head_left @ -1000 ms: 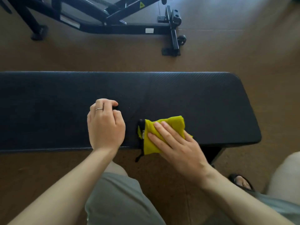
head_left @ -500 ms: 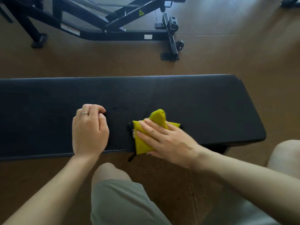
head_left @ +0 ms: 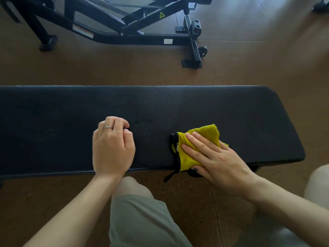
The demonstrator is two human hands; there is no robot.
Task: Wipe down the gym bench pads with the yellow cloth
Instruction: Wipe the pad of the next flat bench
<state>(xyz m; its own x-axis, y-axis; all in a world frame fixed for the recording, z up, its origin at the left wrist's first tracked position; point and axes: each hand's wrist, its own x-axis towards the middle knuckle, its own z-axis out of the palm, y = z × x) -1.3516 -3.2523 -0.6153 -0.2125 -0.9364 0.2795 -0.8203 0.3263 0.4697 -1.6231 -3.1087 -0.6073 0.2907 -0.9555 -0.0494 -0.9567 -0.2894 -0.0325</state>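
Fingers (head_left: 195,141) of the right hand (head_left: 215,161) lie straight and slightly spread, flat on top of the yellow cloth (head_left: 199,139), pressing it down rather than curling round it. Thumb tip shows at the near edge of the pad, below the cloth.

Cloth: bunched and folded, sits on the bench pad (head_left: 178,107) near its front edge, right of centre. Dark trim runs along its left side, and a thin black loop (head_left: 170,176) hangs off the edge of the pad.

Handling, judged: cloth is light, soft and limp; it will fold and ride up under the palm, so a flat palm with steady downward pressure should carry it better than a pinch. Pad has a fine textured skin, looks firm and slightly grippy; drag is likely. Small droplets or specks show on the pad between the two hands.

Left hand (head_left: 113,148): fingers curled under, knuckles up, resting on the pad left of the cloth and well apart from it, holding nothing visible. Ring (head_left: 108,127) on one finger. Appears to brace the body.

Pose: both forearms reach forward from below, right wrist angled so the fingers point up and to the left. Knees (head_left: 131,186) below the front edge of the bench.

Behind: black exercise frame (head_left: 124,27) on brown floor (head_left: 249,65), apart from the bench.

Most of the pad's left and far parts lie away from the cloth.
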